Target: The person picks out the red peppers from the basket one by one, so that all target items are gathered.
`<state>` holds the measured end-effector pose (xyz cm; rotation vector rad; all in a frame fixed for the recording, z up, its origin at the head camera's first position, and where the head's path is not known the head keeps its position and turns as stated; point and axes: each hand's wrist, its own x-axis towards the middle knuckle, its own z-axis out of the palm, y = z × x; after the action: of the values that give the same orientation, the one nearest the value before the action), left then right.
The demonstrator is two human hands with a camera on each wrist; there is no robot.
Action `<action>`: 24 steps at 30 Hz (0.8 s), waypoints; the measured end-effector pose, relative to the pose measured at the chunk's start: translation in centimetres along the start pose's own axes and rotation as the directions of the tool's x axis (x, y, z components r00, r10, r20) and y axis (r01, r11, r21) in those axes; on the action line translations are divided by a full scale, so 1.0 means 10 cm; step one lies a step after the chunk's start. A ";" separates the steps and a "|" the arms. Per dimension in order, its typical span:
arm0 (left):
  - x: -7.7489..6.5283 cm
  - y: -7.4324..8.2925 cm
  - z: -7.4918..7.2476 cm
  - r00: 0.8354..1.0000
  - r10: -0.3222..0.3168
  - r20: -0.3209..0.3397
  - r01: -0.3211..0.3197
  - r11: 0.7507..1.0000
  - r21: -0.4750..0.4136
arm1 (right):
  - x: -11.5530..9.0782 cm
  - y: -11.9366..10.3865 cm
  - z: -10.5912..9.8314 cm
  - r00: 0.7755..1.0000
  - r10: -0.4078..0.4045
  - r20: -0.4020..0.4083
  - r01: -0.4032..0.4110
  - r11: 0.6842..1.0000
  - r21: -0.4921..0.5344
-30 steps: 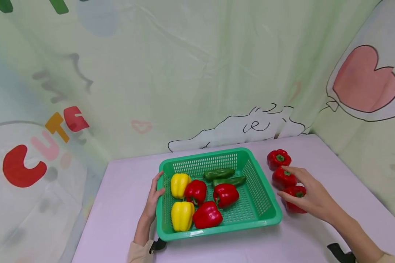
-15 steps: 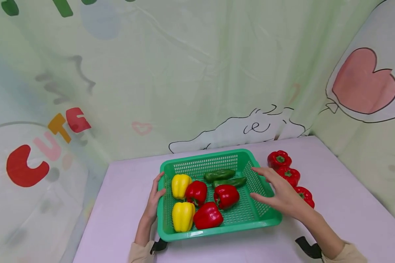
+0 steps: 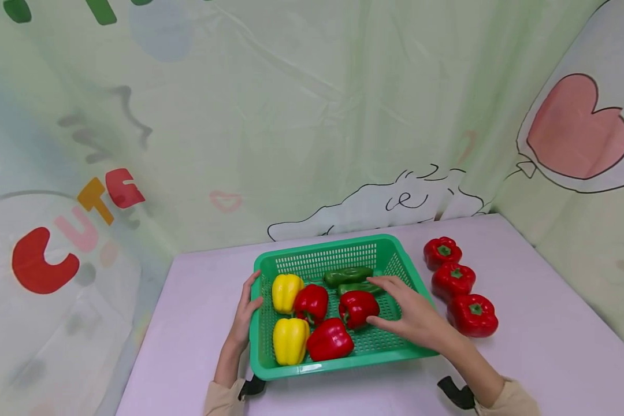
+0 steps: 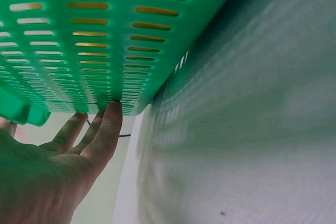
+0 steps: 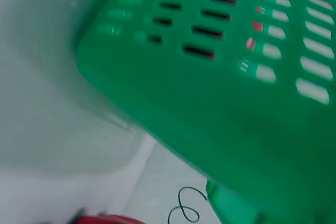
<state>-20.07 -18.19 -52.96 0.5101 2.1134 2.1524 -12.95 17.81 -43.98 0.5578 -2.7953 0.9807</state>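
Note:
A green plastic basket (image 3: 343,361) stands on the table, seen from outside in both wrist views. My left hand (image 3: 243,312) holds its left rim, thumb over the edge and fingers against the outer wall. My right hand (image 3: 411,312) reaches over the right side, thumb and fingers spread around the right end of a red bell pepper (image 3: 357,309), with a gap between them. Two more red bell peppers (image 3: 330,340) lie in the basket, beside two yellow bell peppers (image 3: 291,342) and two long green peppers (image 3: 348,276). The right wrist view does not show the right hand.
Three red bell peppers (image 3: 472,315) stand in a slanting row on the pale table (image 3: 530,346), to the right of the basket. A printed curtain (image 3: 301,127) hangs behind the table and along both sides.
My right hand has moved left, from the red bell peppers on the table across the rim to over the basket. The left hand keeps its place on the rim.

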 end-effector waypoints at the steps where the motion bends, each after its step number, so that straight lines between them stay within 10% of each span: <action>1: 0.00 0.00 0.00 1.000 0.000 -0.002 0.000 1.000 0.000 | 0.01 -0.01 0.03 1.000 0.004 0.007 -0.004 1.000 -0.007; 24: 0.00 -0.01 -0.01 1.000 -0.003 -0.005 0.002 1.000 -0.010 | 0.14 -0.06 0.39 0.988 0.061 0.145 -0.041 0.989 -0.140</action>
<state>-20.13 -18.24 -53.09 0.5012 2.1035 2.1644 -14.01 14.48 -46.32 0.5649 -2.9939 0.7781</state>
